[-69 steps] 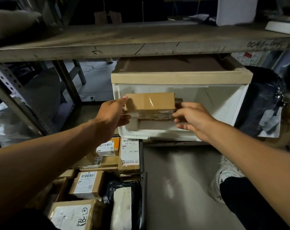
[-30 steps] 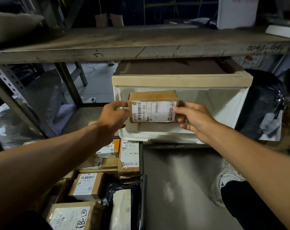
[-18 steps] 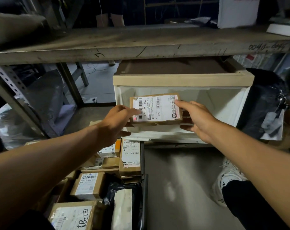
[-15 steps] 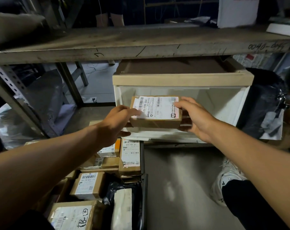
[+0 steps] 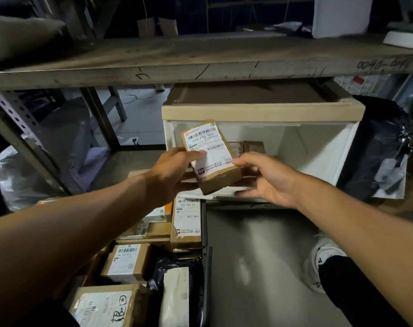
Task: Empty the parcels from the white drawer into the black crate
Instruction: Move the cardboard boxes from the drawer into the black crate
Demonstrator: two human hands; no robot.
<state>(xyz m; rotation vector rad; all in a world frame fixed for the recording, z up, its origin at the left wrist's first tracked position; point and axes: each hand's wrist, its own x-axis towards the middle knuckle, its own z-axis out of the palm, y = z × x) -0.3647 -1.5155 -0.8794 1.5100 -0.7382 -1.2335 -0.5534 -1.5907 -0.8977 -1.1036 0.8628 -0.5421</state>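
Head view. Setting: dim storage area with a grey concrete floor (image 5: 259,256) and a worn wooden shelf (image 5: 200,60) running across the upper part of the view; handwritten marks sit on the shelf's front edge at right.

Item: white drawer (image 5: 318,147), pulled out beneath the shelf, capped by a beige housing (image 5: 262,112). Contents: small brown parcels (image 5: 252,146) lying against the back wall; the rest of the interior is hidden behind the hands.

Item: labelled parcel (image 5: 210,152), brown cardboard with a white barcode label facing up, tilted, held in front of the drawer's near rim and above the crate's far end.

Item: left hand (image 5: 174,175), fingers curled under the parcel's left side, thumb pressed on the label: a grip on the parcel.

Item: right hand (image 5: 266,178), fingers spread and relaxed; thumb and fingertips sit at the parcel's right corner. Contact cannot be told for certain.

Item: black crate (image 5: 206,256), on the floor at lower left, right wall visible. Contents: several labelled cardboard boxes, among them an upright tall box (image 5: 186,223) against the right wall, a flat box (image 5: 127,261) nearer the camera, and a black plastic bag (image 5: 172,267).

Item: white shoe (image 5: 318,263), lower right, on the floor.

Item: dark plastic bag (image 5: 375,147), right of the drawer.
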